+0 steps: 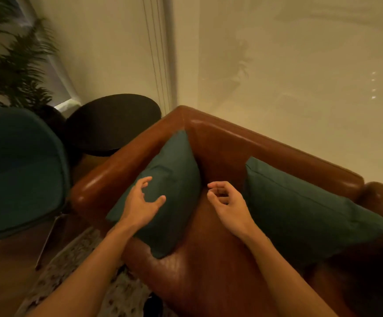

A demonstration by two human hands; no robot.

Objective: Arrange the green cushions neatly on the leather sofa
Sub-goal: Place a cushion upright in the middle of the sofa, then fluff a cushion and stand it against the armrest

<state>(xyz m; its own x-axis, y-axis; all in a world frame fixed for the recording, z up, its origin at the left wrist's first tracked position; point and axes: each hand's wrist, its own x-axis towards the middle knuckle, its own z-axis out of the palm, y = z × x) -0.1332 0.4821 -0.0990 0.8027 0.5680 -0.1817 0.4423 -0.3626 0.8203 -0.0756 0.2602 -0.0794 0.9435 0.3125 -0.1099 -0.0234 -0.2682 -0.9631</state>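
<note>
Head view showed my left grip [143,200] spread and empty over the left cushion [174,175]; my right grip [223,197] was loosely curled, holding nothing. I judged the cushion soft, light and yielding, best taken by opposite corners.

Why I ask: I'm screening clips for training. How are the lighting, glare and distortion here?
Head view: dim, warm amber light throughout; glare streaks on the sofa armrest and back edge; the lower right below the right cushion sinks into near-black shadow; wide-angle distortion bends and tilts the wall corner; the picture is slightly soft overall, with no strong motion blur.
</note>
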